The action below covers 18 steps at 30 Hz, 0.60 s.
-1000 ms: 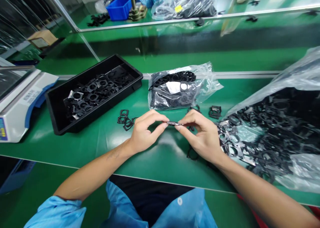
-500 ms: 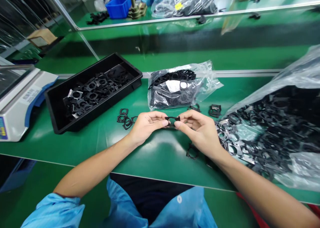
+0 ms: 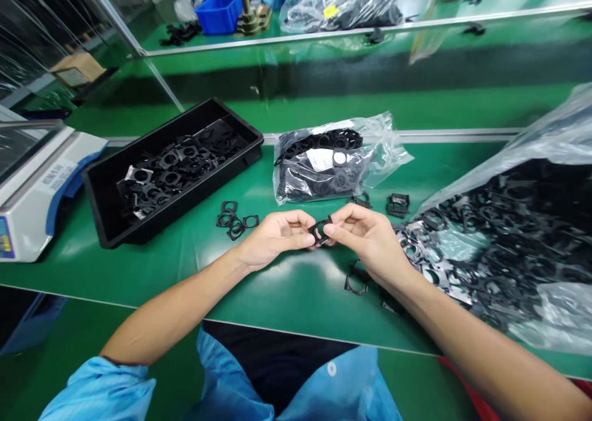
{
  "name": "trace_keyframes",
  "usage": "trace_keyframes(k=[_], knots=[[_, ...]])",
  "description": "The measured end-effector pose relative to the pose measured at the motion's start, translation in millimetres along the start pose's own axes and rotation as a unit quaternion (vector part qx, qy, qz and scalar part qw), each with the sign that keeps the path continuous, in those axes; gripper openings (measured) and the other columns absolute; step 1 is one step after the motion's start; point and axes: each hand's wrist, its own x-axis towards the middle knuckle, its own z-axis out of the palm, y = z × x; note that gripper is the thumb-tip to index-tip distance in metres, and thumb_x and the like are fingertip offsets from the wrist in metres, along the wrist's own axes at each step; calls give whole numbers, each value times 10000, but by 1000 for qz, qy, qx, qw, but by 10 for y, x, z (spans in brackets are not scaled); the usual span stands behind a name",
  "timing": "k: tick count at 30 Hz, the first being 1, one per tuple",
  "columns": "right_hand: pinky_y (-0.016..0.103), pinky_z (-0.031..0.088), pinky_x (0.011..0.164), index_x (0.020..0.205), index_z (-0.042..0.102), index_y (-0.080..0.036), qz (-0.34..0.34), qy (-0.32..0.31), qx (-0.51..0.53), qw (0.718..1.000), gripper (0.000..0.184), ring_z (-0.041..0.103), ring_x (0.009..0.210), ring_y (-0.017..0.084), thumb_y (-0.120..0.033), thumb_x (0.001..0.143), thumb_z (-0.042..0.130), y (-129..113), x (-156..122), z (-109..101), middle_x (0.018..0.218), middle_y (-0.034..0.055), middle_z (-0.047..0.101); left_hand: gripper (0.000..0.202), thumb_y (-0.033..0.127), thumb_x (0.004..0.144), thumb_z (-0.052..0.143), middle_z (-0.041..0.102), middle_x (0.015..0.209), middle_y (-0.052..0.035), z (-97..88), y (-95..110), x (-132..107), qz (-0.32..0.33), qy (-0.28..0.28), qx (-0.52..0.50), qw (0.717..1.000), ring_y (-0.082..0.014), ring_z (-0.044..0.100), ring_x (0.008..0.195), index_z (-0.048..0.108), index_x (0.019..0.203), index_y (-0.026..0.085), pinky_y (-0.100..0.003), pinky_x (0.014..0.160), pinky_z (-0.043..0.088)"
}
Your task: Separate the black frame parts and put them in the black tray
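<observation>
My left hand (image 3: 276,239) and my right hand (image 3: 370,239) meet above the green table (image 3: 287,291), both pinching one small black plastic frame part (image 3: 320,230) between fingertips. The part is tilted, its round opening showing. A few loose black frames (image 3: 235,220) lie just left of my left hand. Another black frame (image 3: 356,279) rests on the table under my right wrist. A small stack of frames (image 3: 398,204) sits behind my right hand.
A black tray (image 3: 108,224) holding several frames stands at the left. A clear bag of black parts (image 3: 370,156) lies behind my hands. A large open bag of parts (image 3: 555,143) fills the right. A weighing scale (image 3: 32,180) sits far left. Another person works across the belt.
The part went from edge-on to tilted with its opening showing. Both hands have drawn slightly closer together and lower, still pinching it.
</observation>
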Motion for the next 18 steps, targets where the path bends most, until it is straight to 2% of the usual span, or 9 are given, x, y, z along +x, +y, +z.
trace_keyframes(k=[5, 9, 15, 18], knots=[[262, 581, 597, 703, 645, -194, 8, -7, 27, 1000, 433, 636, 540, 121, -490, 606, 946, -13, 9, 8, 615, -24, 656, 365, 367, 691, 924, 727, 823, -37, 1, 29, 8, -15, -17, -25, 999, -134, 716, 738, 678, 833, 138, -281, 766, 603], [271, 586, 595, 716, 638, -199, 6, 0, 14, 1000, 439, 639, 546, 126, -490, 603, 946, -1, 8, -3, 647, -17, 665, 372, 359, 675, 933, 758, 846, -50, 18, 19, 16, -9, 9, -43, 999, -148, 743, 768, 719, 887, 141, -300, 802, 628], [274, 580, 604, 737, 642, -203, -35, 22, -39, 998, 430, 631, 575, 135, -533, 661, 907, 16, -2, -1, 636, -13, 644, 397, 389, 651, 941, 795, 880, -61, 8, -63, 14, -16, 52, -40, 998, -197, 785, 794, 751, 901, 146, -332, 799, 651], [279, 586, 616, 751, 649, -199, -49, 26, -48, 997, 430, 635, 583, 136, -540, 672, 897, 21, -9, 1, 657, -6, 658, 405, 406, 668, 929, 800, 928, -67, -1, -88, 9, -16, 52, -39, 998, -234, 798, 858, 750, 927, 151, -374, 839, 652]])
